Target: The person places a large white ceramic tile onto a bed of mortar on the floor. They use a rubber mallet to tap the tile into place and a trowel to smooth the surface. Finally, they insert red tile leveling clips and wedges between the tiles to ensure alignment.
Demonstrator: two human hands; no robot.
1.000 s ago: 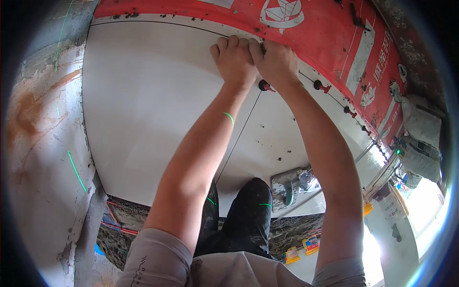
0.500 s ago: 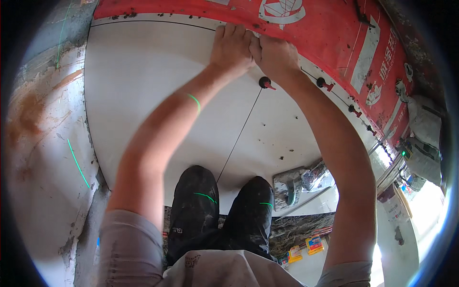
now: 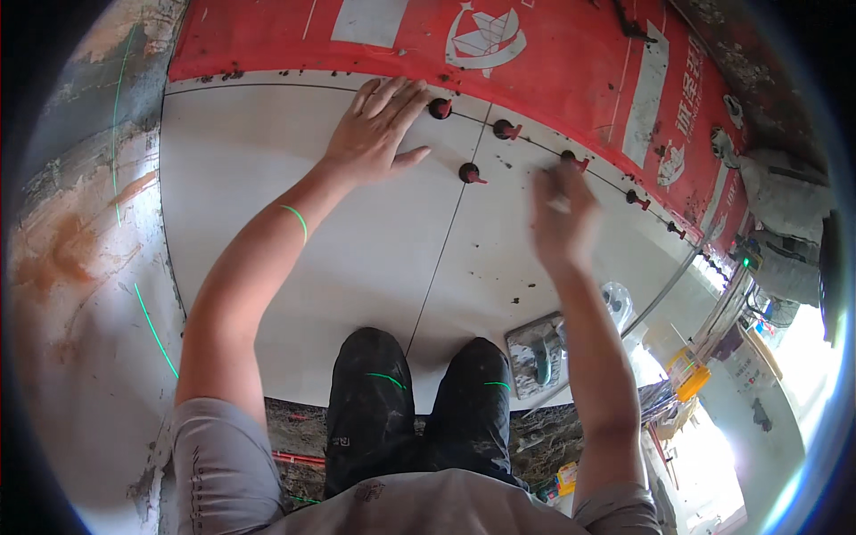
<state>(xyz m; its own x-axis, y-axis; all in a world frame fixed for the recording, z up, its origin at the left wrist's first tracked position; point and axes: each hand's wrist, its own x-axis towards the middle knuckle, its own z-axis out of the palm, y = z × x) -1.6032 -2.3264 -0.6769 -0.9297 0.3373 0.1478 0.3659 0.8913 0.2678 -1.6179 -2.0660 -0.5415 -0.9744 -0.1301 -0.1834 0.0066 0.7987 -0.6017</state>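
Fingers spread, my left hand (image 3: 379,134) lies flat on the pale tile (image 3: 259,178), its fingertips close to the far seam. A tile leveler (image 3: 440,108) with a black round base and red handle sits on the seam just right of those fingers. Another tile leveler (image 3: 506,130) stands further right, and one more tile leveler (image 3: 472,173) marks the seam running between my knees. My right hand (image 3: 563,209) is over the right-hand tile, just nearer than another tile leveler (image 3: 575,162). Motion smears its fingers, so whether it holds anything cannot be made out.
A red protective sheet (image 3: 401,45) borders the seam's far side. More levelers (image 3: 637,200) continue rightward. A tray-like slab with a grey-green tool (image 3: 533,352) lies right of my knees. A rough wall (image 3: 80,294) rises at left; green laser lines cross it. A yellow package (image 3: 687,374) is at right.
My hands were together at the far seam; they have parted, the left toward the left, the right nearer and rightward. Two levelers on the seam are now uncovered. The view has shifted slightly.
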